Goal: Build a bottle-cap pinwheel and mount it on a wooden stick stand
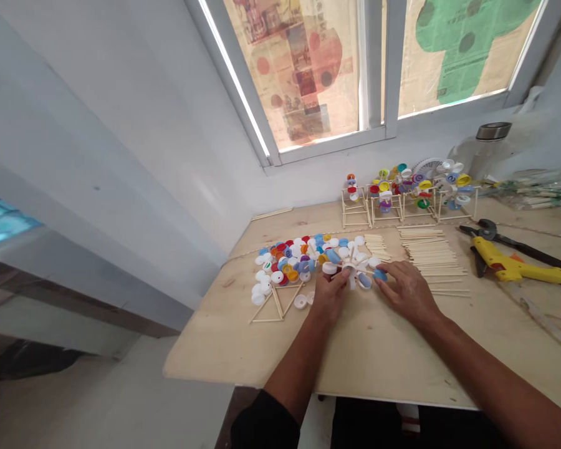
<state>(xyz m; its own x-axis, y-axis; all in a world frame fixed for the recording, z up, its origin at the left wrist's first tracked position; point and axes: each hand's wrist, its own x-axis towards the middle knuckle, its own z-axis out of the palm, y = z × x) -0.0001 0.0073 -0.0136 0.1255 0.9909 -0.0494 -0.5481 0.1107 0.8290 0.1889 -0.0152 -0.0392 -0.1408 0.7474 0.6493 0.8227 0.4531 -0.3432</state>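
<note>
A small wheel [354, 272] of thin wooden sticks tipped with white and blue bottle caps lies on the plywood tabletop [355, 349]. My left hand [330, 290] pinches the wheel's near left side, fingers curled at its white hub. My right hand [404, 289] rests flat beside it, fingertips touching a blue cap [380, 274] on the wheel's right edge. Just left of the wheel lies a pile of loose coloured caps [290, 259].
A triangle of sticks [275, 305] lies by the cap pile. Rows of loose wooden sticks [432, 255] lie right of my hands. Finished cap wheels on stick frames [404, 196] stand by the wall. A yellow glue gun [514, 265] and pliers [490, 232] lie at right.
</note>
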